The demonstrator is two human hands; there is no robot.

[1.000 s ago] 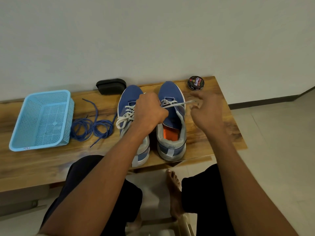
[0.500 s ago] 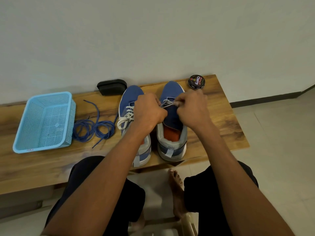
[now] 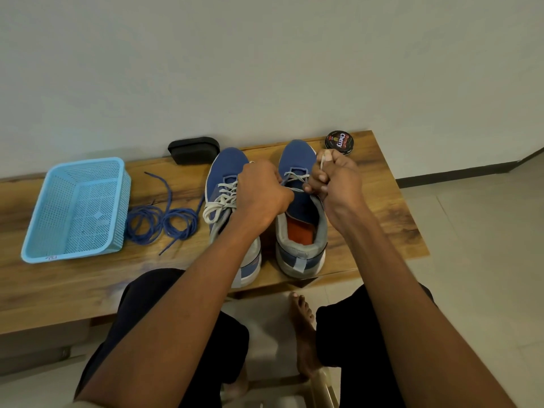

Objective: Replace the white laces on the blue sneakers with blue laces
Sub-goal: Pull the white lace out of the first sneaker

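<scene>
At frame centre on the surface (image 3: 382, 201), I see the right sneaker (image 3: 297, 201) mostly unlaced. My right hand (image 3: 338, 184) pinches the soft white lace (image 3: 295, 178); left hand (image 3: 262, 192), curled, seems to hold it too. Blue laces (image 3: 162, 222) lie limp, left; I'd grip the stiff tips.

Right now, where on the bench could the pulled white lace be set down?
Bare wood lies right of the right sneaker, below the polish tin, and along the front edge below the basket. Between basket and left sneaker, blue laces crowd it.
</scene>
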